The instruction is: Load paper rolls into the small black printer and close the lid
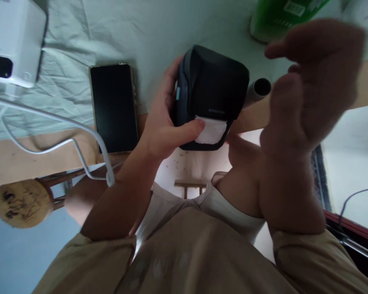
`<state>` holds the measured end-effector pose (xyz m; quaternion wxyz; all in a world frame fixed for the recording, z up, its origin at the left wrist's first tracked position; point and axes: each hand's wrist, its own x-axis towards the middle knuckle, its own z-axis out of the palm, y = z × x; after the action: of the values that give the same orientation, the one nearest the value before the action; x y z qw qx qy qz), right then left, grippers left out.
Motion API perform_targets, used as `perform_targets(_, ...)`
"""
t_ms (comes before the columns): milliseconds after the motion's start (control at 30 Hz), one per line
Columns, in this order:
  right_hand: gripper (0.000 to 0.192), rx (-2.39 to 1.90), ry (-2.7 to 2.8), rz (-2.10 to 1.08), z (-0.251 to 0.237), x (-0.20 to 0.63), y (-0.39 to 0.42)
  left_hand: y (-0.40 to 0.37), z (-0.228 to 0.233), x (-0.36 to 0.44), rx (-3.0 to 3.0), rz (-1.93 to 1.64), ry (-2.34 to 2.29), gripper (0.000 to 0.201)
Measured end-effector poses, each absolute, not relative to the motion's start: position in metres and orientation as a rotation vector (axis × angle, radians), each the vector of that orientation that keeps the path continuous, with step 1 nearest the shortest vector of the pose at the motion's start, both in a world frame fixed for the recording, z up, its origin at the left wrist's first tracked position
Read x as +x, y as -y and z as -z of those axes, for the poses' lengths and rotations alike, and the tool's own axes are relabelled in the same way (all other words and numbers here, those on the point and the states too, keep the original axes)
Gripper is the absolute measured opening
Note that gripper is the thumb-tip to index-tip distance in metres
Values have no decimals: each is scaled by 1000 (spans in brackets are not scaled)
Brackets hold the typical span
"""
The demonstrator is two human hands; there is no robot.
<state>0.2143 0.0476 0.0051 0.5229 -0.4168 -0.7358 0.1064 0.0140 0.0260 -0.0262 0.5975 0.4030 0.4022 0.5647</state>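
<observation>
My left hand (162,126) is wrapped around a black label printer (221,85), holding it over the table's front edge. A white paper label (213,130) sticks out of the printer's front slot, with my left thumb pressed on its left side. To the right, my right hand (319,81) is raised apart from the printer. Its fingers are loosely bent, with a gap between thumb and fingertips, and nothing shows between them; it is somewhat blurred. A hollow dark tube (261,87) appears between the printer and my right hand.
A phone (113,108) with a dark screen lies left of the printer. At the upper left stands a white device (15,41) with a white cable (70,122). A green container (282,20) stands at the back right. Below is a wooden stool (24,203).
</observation>
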Motion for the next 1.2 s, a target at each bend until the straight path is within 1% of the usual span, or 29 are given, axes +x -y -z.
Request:
perform_targets(67, 34, -958, 1952, -215, -5, 211, -45, -25, 25, 16, 1003, -1332, -830, 67)
perform_targets(133, 41, -916, 2081, -169, -4, 209, -43, -24, 22, 18, 1034, -1353, -739, 53)
perform_targets(267, 54, -1073, 2128, -230, -3, 206, -40, -21, 13, 19, 956, -1236, -854, 31)
perform_targets(333, 56, -1081, 2133, -217, -4, 206, -39, -19, 9, 19, 919, -1214, -886, 21)
perform_targets(467, 53, -1044, 2148, -128, -3, 206, -42, -19, 6, 23, 863, -1316, -756, 25)
perform_targets(533, 54, -1056, 2106, -94, -1, 206, -43, -21, 8, 26, 806, -1362, -745, 20)
perform_targets(600, 54, -1066, 2090, -94, 0, 206, -43, -23, 12, 28, 761, -1410, -797, 21)
perform_targets(700, 47, -1058, 2079, -74, -1, 207, -41, -26, 21, 26, 722, -1463, -898, 18)
perform_targets(767, 42, -1063, 2080, -38, -3, 209, -40, -28, 26, 24, 719, -1473, -927, 22)
perform_targets(833, 45, -1026, 2110, -41, -5, 211, -40, -28, 28, 22, 738, -1457, -935, 24)
perform_targets(933, 55, -959, 2146, -135, -8, 213, -42, -29, 27, 22, 709, -1476, -991, 22)
perform_targets(1100, 58, -883, 2058, -199, -5, 212, -44, -30, 19, 26, 676, -1462, -990, 26)
perform_targets(1133, 57, -885, 1999, -207, -4, 211, -42, -29, 17, 28, 677, -1459, -965, 27)
perform_targets(1200, 43, -948, 1846, -221, -4, 207, -38, -27, 13, 29, 699, -1423, -883, 29)
